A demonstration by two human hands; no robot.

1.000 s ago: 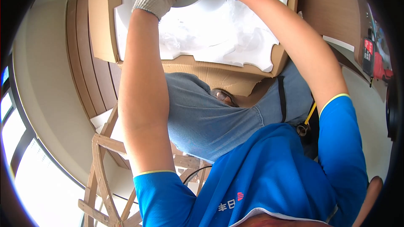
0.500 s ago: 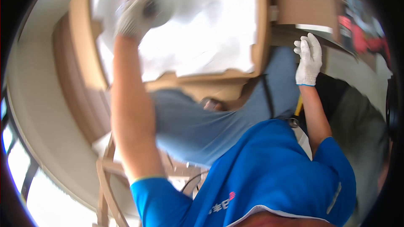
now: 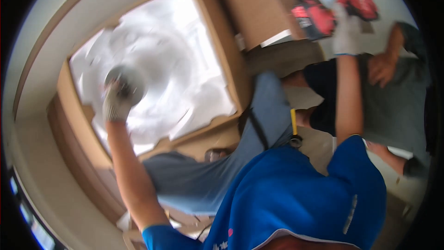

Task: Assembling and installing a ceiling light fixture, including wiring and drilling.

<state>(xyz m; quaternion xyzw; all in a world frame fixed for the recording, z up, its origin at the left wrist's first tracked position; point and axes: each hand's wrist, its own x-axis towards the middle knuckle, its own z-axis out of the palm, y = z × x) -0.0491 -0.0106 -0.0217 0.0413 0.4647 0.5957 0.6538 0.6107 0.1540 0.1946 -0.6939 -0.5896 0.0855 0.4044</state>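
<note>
My left hand [image 3: 116, 105], in a white knit glove, has its fingers curled at the edge of a round grey cup-like piece [image 3: 134, 82] with a dark middle. The piece is over a large round whitish thing [image 3: 171, 81], which lies among white packing [image 3: 210, 90] in an open cardboard box [image 3: 222, 55]. Blur hides the piece's exact kind. My right hand [image 3: 347, 34], gloved in white too, is stretched out at the upper right. It is nearest to two red-and-black tools [image 3: 317, 18], and its fingers are smeared by motion.
A brown carton [image 3: 252, 7] stands beyond the open box. At the right is another person, in dark shorts and a grey top, with a bare hand [image 3: 383, 69] near my right forearm. A yellow-handled item [image 3: 293, 122] hangs at my waist. A pale wall curves along the left.
My view has turned toward the right, so the box sits lower and farther left. My right hand has reached forward to the red-and-black tools. My left hand stays at the grey piece.
</note>
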